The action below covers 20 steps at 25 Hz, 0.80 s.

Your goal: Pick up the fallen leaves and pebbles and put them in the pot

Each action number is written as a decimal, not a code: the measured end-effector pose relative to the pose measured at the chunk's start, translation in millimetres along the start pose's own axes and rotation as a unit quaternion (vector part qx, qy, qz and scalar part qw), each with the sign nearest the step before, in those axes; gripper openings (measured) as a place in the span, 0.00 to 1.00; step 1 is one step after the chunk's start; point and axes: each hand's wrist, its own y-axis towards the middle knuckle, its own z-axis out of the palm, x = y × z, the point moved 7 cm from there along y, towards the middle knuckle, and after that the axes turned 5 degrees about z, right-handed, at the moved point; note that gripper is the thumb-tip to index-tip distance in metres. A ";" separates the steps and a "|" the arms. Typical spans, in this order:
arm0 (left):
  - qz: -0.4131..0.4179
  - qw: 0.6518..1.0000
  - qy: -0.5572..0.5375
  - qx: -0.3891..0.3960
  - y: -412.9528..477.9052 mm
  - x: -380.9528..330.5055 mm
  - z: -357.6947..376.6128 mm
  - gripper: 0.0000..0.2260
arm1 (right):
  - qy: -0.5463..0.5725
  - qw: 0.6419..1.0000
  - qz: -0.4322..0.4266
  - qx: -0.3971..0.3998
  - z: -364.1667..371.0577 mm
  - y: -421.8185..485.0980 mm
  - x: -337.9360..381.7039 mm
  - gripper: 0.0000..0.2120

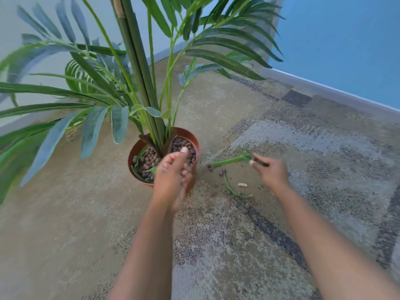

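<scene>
My left hand (pixel 171 176) cups loosely over the pot (pixel 190 137), contents hidden. My right hand (pixel 271 171) pinches the light, bendy leaf stalk (pixel 227 161) on the carpet (pixel 216 234); pebbles (pixel 220 172) lie near.

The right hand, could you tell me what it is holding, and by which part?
The right hand pinches the green stem piece at its far, frilled end, fingertips closing around that tip while the rest lies on the carpet.

Left hand (pixel 171 174) cupped over the terracotta pot (pixel 193 139); right of the pot, right hand (pixel 269 171) pinches a green stem (pixel 227 160).
</scene>
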 end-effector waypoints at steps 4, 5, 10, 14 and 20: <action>0.035 0.990 0.060 -0.120 9.4 -34.7 -46.3 0.08 | 0.261 0.963 0.052 0.050 -12.0 1.3 40.3 0.17; 0.026 0.981 0.099 -0.163 10.5 -35.2 -57.6 0.08 | 0.300 0.949 0.053 0.077 -5.1 -2.9 55.0 0.18; -0.001 0.951 0.122 -0.285 19.9 -37.7 -85.9 0.05 | 0.240 0.948 0.052 0.200 75.2 -49.5 123.7 0.23; -0.026 0.943 0.165 -0.287 39.4 -43.7 -85.3 0.06 | -0.088 0.987 -0.055 0.119 136.3 -70.7 156.6 0.17; -0.066 0.934 0.188 -0.295 46.5 -45.8 -83.5 0.15 | -0.211 0.970 -0.067 0.102 166.6 -73.3 161.3 0.16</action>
